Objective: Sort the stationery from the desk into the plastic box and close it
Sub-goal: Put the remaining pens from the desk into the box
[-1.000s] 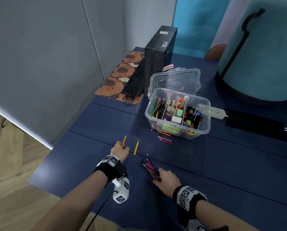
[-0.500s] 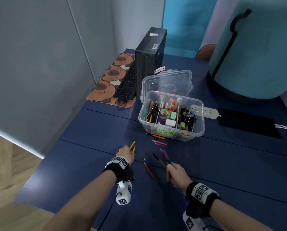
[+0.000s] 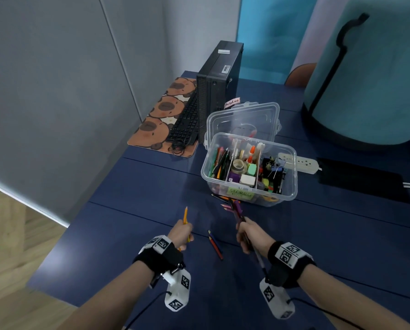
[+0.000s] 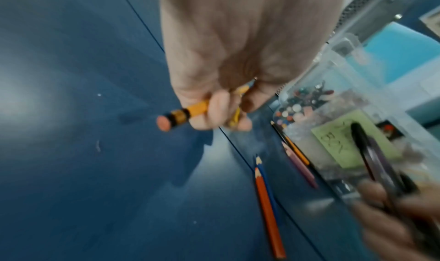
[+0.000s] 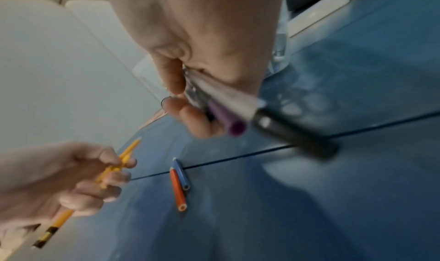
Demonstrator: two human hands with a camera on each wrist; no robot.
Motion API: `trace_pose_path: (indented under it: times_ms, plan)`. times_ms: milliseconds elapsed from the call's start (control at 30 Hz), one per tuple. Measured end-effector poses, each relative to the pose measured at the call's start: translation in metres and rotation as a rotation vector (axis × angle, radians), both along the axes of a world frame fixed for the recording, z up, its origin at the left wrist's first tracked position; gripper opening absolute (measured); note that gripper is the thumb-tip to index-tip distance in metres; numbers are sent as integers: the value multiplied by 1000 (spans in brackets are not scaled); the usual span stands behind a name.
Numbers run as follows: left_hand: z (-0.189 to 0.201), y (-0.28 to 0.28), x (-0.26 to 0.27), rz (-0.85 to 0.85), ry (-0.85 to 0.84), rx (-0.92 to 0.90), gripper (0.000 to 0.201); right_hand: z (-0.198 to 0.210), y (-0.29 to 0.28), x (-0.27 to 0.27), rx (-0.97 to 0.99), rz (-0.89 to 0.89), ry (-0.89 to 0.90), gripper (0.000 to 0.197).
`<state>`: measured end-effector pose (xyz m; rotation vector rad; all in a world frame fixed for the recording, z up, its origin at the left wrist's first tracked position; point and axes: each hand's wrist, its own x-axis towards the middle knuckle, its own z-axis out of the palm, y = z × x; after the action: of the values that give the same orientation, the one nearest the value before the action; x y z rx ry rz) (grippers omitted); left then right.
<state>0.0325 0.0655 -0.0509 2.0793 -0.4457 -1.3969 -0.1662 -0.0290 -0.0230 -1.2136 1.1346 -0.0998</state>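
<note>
My left hand [image 3: 181, 233] [image 4: 221, 112] grips yellow pencils [image 3: 185, 215] [image 4: 190, 111] [image 5: 126, 157], lifted off the blue desk [image 3: 127, 198]. My right hand [image 3: 244, 234] [image 5: 190, 105] holds a bundle of pens [image 3: 237, 211] [image 5: 234, 126], purple and black among them, pointing toward the clear plastic box [image 3: 282, 198]. The box stands uncovered, its compartments full of stationery, with a green label on its front. A red pencil [image 3: 215, 246] [image 4: 267, 214] [image 5: 178, 189] and a blue pencil [image 5: 181, 174] lie side by side on the desk between my hands. More coloured pencils [image 3: 225, 206] [image 4: 298, 161] lie against the box front.
The box's clear lid [image 3: 244, 120] leans behind it. A black computer tower [image 3: 219, 86], a keyboard [image 3: 184, 122] and a patterned mat [image 3: 158, 115] sit at the back left. A white power strip [image 3: 304, 164] lies to the right of the box, near a teal chair [image 3: 366, 79].
Both hands have lifted off the desk with their loads. The right hand left the red and blue pencils behind and moved its pens toward the box.
</note>
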Motion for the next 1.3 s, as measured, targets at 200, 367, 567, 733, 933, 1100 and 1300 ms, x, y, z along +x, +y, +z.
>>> trace_pose_path:
  times_ms: [200,367,567,733,933,1100,1300]
  plan:
    - [3,0,-10,-355,-448,106,23,-5,-23,17,-584,402,368,24]
    - [1,-2,-20,-355,-486,100,25,-6,-39,30,-857,606,615,37]
    - [3,-7,-30,-504,-532,155,50,-12,-54,41,-807,691,704,51]
    - [1,-20,-42,-601,-588,206,46,-22,-58,46,-760,734,737,45]
    - [0,-26,-41,-641,-594,275,46,-30,-55,46,-730,772,783,43]
    - [0,-21,-50,-647,-625,269,34,-31,-44,36,-773,756,789,42]
    - [-7,-13,-66,-621,-743,258,28,-45,-23,15,-910,685,802,38]
